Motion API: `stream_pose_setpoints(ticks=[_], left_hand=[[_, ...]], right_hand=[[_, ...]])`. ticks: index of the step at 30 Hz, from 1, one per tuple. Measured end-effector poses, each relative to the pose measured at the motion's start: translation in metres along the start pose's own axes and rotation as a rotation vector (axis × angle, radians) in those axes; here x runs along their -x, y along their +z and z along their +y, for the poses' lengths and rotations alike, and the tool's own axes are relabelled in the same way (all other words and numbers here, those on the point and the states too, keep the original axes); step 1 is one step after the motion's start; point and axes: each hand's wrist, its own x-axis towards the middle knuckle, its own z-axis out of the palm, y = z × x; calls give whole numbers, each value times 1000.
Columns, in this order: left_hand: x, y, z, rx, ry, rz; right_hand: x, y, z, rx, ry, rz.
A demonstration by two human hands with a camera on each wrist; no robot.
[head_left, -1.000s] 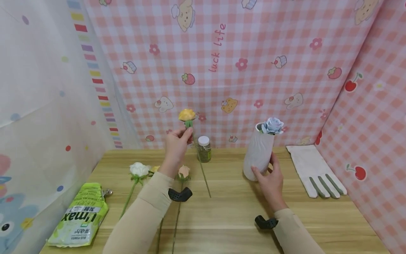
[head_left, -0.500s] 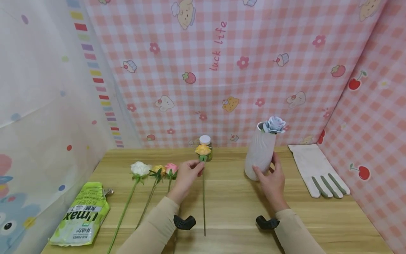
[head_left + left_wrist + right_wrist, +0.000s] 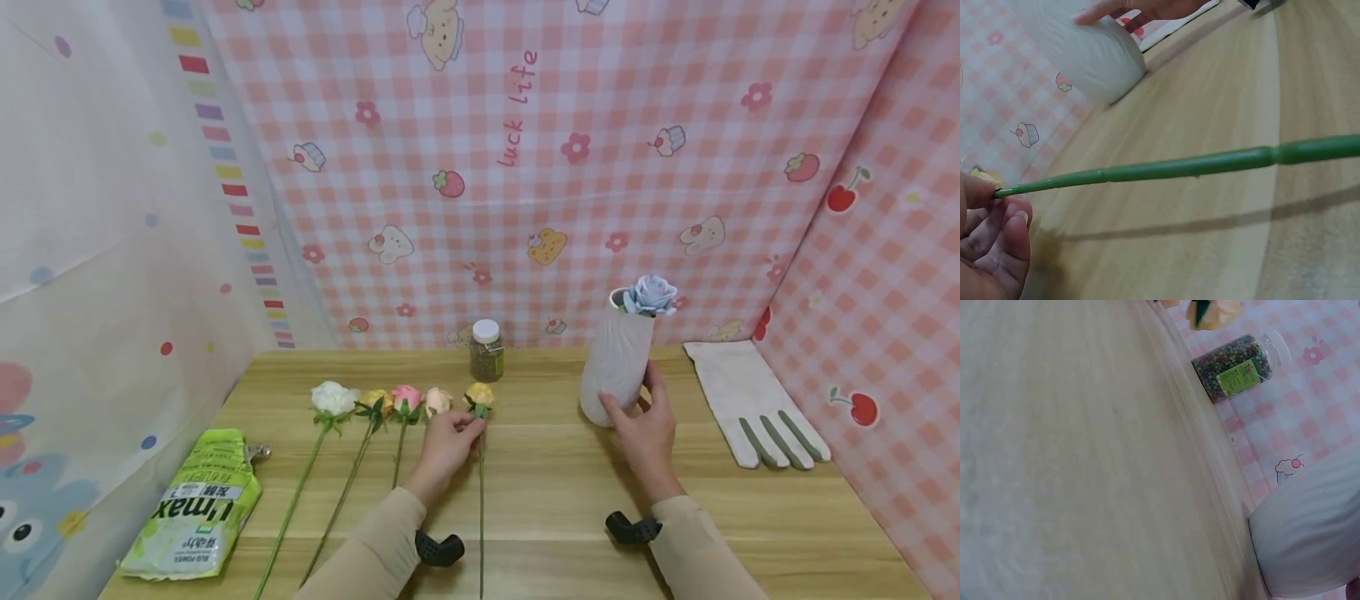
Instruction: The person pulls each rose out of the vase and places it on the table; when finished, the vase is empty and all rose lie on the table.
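Observation:
My left hand (image 3: 444, 450) pinches the stem of a yellow rose (image 3: 480, 395) just below its bloom, low over the table. In the left wrist view its green stem (image 3: 1185, 169) runs from the thumb and fingers to the right, casting a shadow on the wood. My right hand (image 3: 645, 429) grips the lower right side of a white ridged vase (image 3: 617, 362), which stands slightly tilted. A light blue rose (image 3: 650, 296) leans out of the vase's mouth. In the right wrist view the vase (image 3: 1310, 531) shows at the lower right, the hand mostly out of frame.
Left of the held rose lie a white rose (image 3: 333, 400), another yellow rose (image 3: 375, 402), a pink rose (image 3: 407, 397) and a peach rose (image 3: 437, 402). A white-lidded jar (image 3: 487, 354) stands behind. A green bag (image 3: 193, 508) lies left, white gloves (image 3: 750, 400) right.
My left hand has brought the yellow rose down from above the table's back edge to low over the wood, beside the peach rose. The right hand still holds the vase in place.

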Motion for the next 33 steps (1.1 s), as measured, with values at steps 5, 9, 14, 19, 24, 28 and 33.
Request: stream_pose_setpoints(ticks=[5, 9, 14, 19, 24, 28, 33], left_hand=[[4, 0, -4, 6, -31, 22], [7, 1, -5, -40, -45, 74], [9, 2, -7, -100, -10, 155], [10, 4, -7, -161, 38, 211], [12, 6, -8, -200, 47, 232], [17, 7, -7, -266, 49, 235], [29, 6, -5, -357, 107, 227]], right_hand=[[0, 0, 0, 9, 5, 0], [0, 0, 1, 13, 12, -5], [0, 1, 1, 10, 18, -6], [0, 1, 1, 7, 23, -3], [0, 1, 1, 7, 20, -3], [0, 1, 2, 7, 23, -3], [1, 0, 4, 11, 16, -2]])
